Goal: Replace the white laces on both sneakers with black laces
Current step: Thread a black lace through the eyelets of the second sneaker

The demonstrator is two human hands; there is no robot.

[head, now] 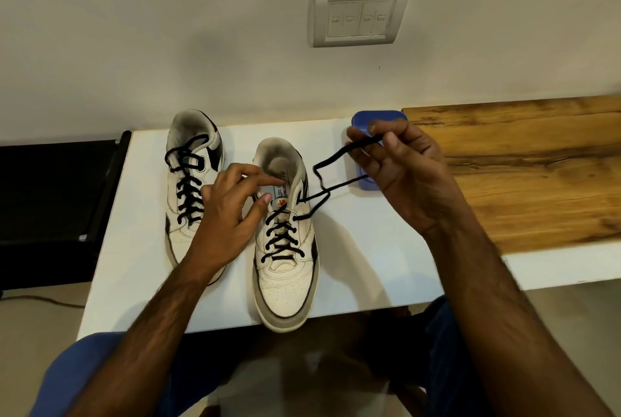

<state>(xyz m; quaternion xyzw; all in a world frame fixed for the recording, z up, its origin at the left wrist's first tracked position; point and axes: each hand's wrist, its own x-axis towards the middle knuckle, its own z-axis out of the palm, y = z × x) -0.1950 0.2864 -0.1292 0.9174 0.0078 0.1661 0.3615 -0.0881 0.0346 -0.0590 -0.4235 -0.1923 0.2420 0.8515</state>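
Observation:
Two white sneakers stand side by side on the white table (369,265), toes toward me. The left sneaker (186,238) is fully laced in black, its lace ends lying loose over the collar. The right sneaker (285,285) has a black lace (321,178) criss-crossed through its eyelets, and the free ends run up and right from the top eyelets. My right hand (400,168) pinches those lace ends, lifted above the table. My left hand (232,208) pinches the tongue of the right sneaker at its top.
A blue plastic box (364,183) lies behind my right hand near the wall. A wooden board (524,164) covers the table's right part. A black chair or stand (57,208) is left of the table. A switch plate (359,15) is on the wall.

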